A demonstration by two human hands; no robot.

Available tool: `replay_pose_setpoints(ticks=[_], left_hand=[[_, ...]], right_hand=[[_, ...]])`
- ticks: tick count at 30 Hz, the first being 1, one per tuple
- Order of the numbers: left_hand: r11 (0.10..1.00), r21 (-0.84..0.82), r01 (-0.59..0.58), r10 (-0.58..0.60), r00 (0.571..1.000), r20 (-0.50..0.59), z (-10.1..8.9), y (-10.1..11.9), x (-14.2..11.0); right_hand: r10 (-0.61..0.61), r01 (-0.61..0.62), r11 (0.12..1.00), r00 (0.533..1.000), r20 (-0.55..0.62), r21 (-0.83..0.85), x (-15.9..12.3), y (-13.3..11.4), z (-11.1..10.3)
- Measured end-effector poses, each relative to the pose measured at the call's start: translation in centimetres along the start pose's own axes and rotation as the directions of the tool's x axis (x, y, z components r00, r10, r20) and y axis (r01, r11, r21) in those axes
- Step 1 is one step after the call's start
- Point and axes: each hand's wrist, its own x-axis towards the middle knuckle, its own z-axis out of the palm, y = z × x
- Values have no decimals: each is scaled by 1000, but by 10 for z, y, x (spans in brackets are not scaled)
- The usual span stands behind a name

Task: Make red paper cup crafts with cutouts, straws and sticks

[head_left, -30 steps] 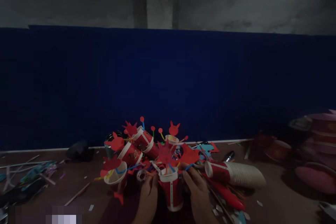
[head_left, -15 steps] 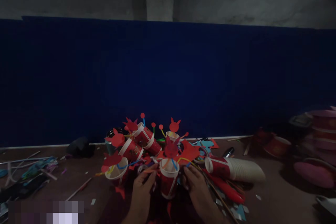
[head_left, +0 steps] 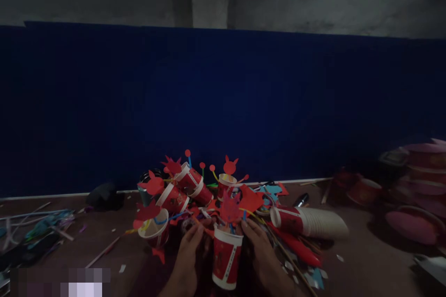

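Observation:
Between my hands is a red-and-white paper cup (head_left: 226, 260), its base tipped toward me. A spiky red paper cutout (head_left: 230, 206) rises from its mouth. My left hand (head_left: 191, 248) is closed at the cup's left rim, where an orange straw (head_left: 208, 231) sticks out by the fingertips. My right hand (head_left: 260, 243) is closed at the right rim, beside a short blue straw (head_left: 244, 215). Both hands' inner fingers are partly hidden behind the cup. Left of my left hand stands another decorated paper cup (head_left: 155, 228) with a red cutout and bent straws.
More decorated cups (head_left: 190, 178) lean together behind my hands. A stack of nested paper cups (head_left: 313, 222) lies on its side at right, above a red object (head_left: 296, 243). Straws, ribbons (head_left: 52, 222) and paper scraps litter the brown table (head_left: 362, 269). A blue panel (head_left: 223, 102) stands behind.
The cup between my hands has come toward me and tipped, so more of its printed side shows. My hands stay on either side, with the right fingers now nearer its rim.

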Motion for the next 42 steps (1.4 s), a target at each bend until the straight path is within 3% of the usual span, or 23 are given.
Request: replay_pose_setpoints(ticks=[4, 7, 13, 17, 22, 27, 31, 42], left_hand=[[999, 43, -5, 6, 1000, -30, -2, -3, 5], [984, 167, -68, 68, 998, 7, -5, -5, 10], [916, 350, -197, 215, 977, -13, -7, -6, 10], [908, 374, -186, 181, 982, 47, -9, -7, 7], [939, 288, -189, 172, 981, 84, -12, -12, 11], [965, 189, -180, 170, 983, 70, -12, -13, 15], [951, 281, -129, 118, 991, 54, -6, -7, 8], [869, 429, -246, 240, 968, 70, 1, -6, 0]], right_hand=[[-19, 20, 998, 999, 29, -56, -5, -3, 3], [-27, 39, 993, 994, 108, -114, -9, -3, 6], [-57, 71, 988, 993, 107, -136, -12, -2, 7], [-94, 122, 971, 985, 145, -204, -8, 0, 2], [-140, 208, 932, 961, 238, -296, -3, 4, -4], [-114, 192, 946, 951, 286, -262, -6, 2, 0], [-100, 168, 956, 957, 271, -242, -4, -2, 2], [-114, 202, 927, 954, 278, -316, -2, -5, 2]])
